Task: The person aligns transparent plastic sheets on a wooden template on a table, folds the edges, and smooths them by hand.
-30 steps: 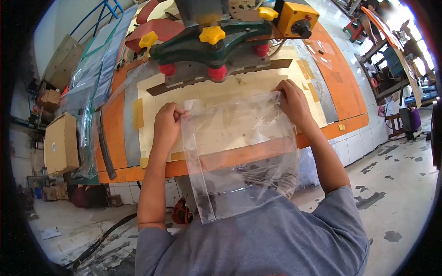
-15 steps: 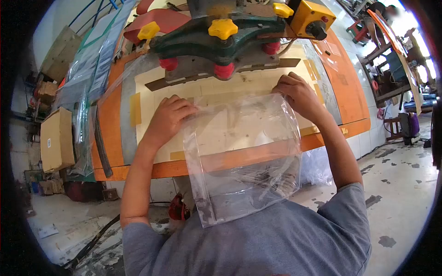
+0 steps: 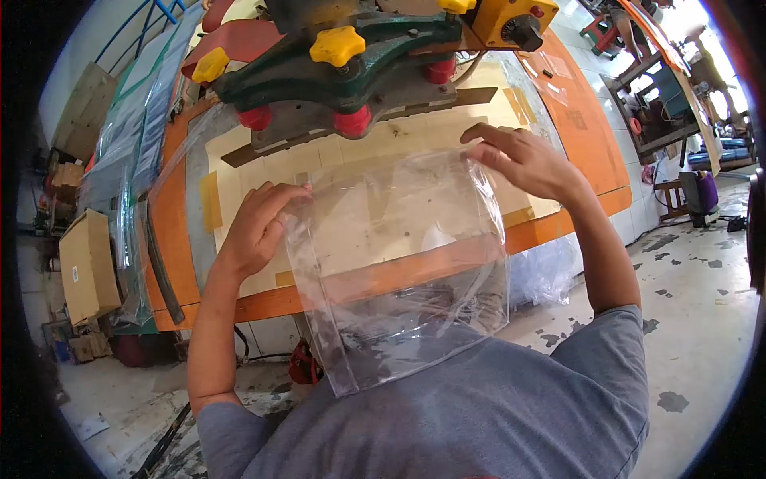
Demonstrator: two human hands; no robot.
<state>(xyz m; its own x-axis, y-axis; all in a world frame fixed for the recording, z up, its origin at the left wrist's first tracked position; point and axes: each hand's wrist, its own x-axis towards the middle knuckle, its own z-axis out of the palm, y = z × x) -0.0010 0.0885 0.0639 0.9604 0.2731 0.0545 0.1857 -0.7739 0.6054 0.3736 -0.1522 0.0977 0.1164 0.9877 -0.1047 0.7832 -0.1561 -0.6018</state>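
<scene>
A clear plastic bag with seamed sides lies over the pale press bed and hangs past the table's front edge towards my lap. At its upper left corner, my left hand pinches the edge between its fingers. Beside the upper right corner is my right hand, its fingers stretched out and apart from the thumb, which touches or nearly touches the plastic. Just beyond the bag, a dark metal bar runs under the green press head.
Yellow star knobs and a yellow control box sit on the press. The orange table surrounds the bed. A cardboard box and plastic sheets stand at left; crumpled plastic hangs below right. A person is far right.
My right hand's fingers have spread from their pinch at the bag's corner. My left hand stays at the other corner. The whole view has shifted slightly.
</scene>
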